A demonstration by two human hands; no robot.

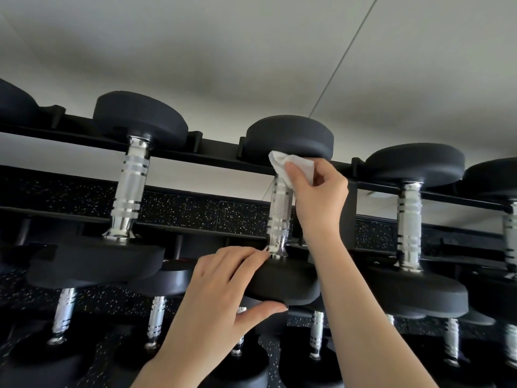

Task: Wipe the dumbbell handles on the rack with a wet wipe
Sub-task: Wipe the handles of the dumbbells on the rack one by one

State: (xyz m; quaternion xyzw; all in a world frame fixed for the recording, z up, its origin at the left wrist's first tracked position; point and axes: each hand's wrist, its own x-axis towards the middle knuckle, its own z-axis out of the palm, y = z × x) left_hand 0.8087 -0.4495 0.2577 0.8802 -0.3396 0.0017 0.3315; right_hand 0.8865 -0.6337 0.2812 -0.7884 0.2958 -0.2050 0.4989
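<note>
Obs, head view. The middle dumbbell (285,281) sits on the upper tier of the rack (218,155), with one dumbbell to either side. My right hand (319,197) is at the far end of its handle (279,211). The fingers are curled, pinching a bunched wet wipe (291,163) against the knurled steel just under the far head (291,135). My left hand (221,287) grips the near head: fingers pressed together over its top edge, fingertips touching the chrome collar, thumb spread apart and hooked underneath.

Orientation: the handle's long axis runs crosswise to the rack rails, from the near head low in frame to the far head high in frame, pointing away from me and tilted slightly.

Uncertain: the wipe probably covers only the right side of the bar. The back of the handle is hidden, so I cannot confirm a full wrap.

Judgement on the step in hand:
- Close the wipe fully round the bar.
- Draw it along the axis toward the near collar, twisting to work the knurl grooves.
- Brace the near head with the left hand so the dumbbell does not roll in its cradle.
- Neighbouring handle, left (130,180), and neighbouring handle, right (409,219), carry no wipe. The lower tier needs doing too.
</note>
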